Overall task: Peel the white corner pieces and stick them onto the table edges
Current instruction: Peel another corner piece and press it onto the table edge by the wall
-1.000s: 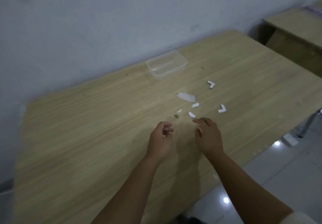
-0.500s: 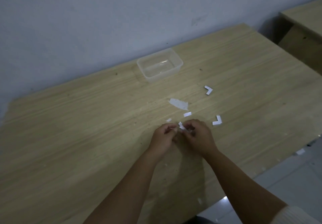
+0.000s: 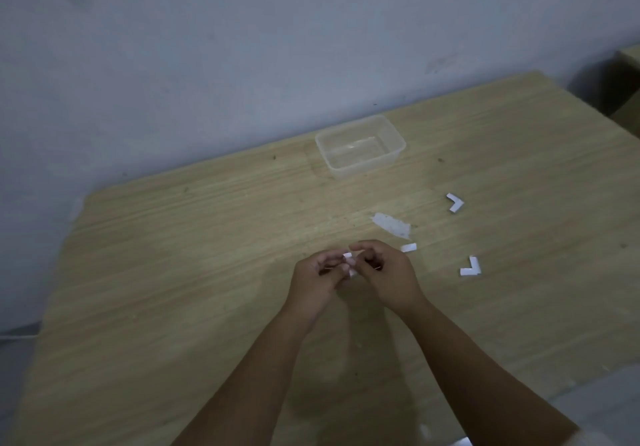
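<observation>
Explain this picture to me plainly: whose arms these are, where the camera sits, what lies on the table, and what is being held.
There is no machine here. A person wears a camera on the head, looking down at their own bare arms. The left hand and right hand meet over a wooden table, both pinching a small white piece between the fingertips. On the table lie two white L-shaped corner pieces, a short white strip, a torn pale scrap and a clear plastic tub near the wall.
</observation>
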